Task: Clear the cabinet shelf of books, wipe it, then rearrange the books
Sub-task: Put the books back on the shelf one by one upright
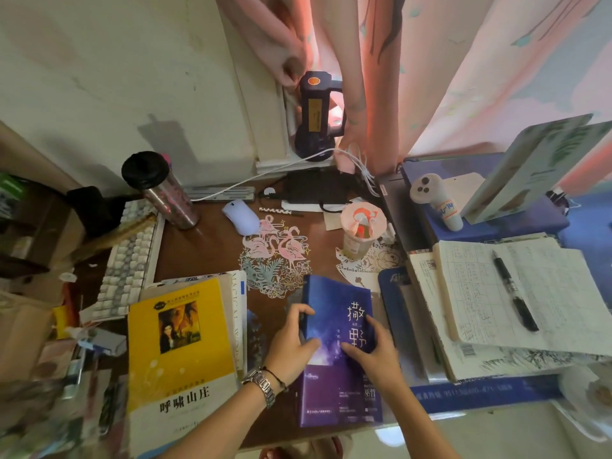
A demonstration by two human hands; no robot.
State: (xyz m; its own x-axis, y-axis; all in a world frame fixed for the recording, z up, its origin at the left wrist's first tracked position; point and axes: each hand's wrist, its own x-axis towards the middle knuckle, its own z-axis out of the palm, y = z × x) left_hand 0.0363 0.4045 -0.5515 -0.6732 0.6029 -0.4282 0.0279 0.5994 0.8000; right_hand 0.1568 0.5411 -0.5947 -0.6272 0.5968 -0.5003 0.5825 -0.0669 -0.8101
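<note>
My left hand (291, 339) curls its fingers (299, 314) around the left edge of the blue book (337, 352), low in the middle of the frame, flat on the tabletop (205, 246). My right hand (374, 354) presses straight fingers on its cover. The yellow book (180, 346) lies just beside it to the left; an open notebook (516, 293) with a pen (515, 294) sits at right.

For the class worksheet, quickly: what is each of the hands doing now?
Left hand: grips the blue book at its left edge.
Right hand: rests on its cover.
</note>
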